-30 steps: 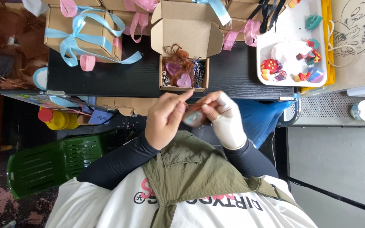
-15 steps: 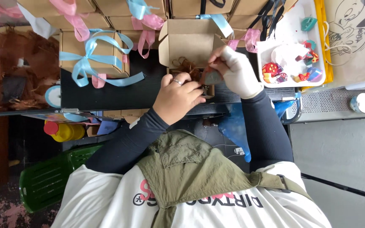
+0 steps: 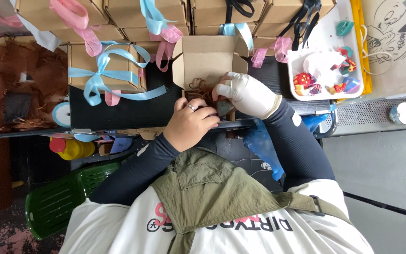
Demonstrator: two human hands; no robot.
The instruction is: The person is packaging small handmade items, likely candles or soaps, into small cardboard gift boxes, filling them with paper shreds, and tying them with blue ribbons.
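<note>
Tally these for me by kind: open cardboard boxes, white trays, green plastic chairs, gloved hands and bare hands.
open cardboard box: 1
white tray: 1
green plastic chair: 1
gloved right hand: 1
bare left hand: 1
Total: 5

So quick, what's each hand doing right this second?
Left hand: bare, curled at the open brown cardboard box; what it grips cannot be told.
Right hand: in a white glove, fingers closed on a small grey-teal piece over the box.
</note>
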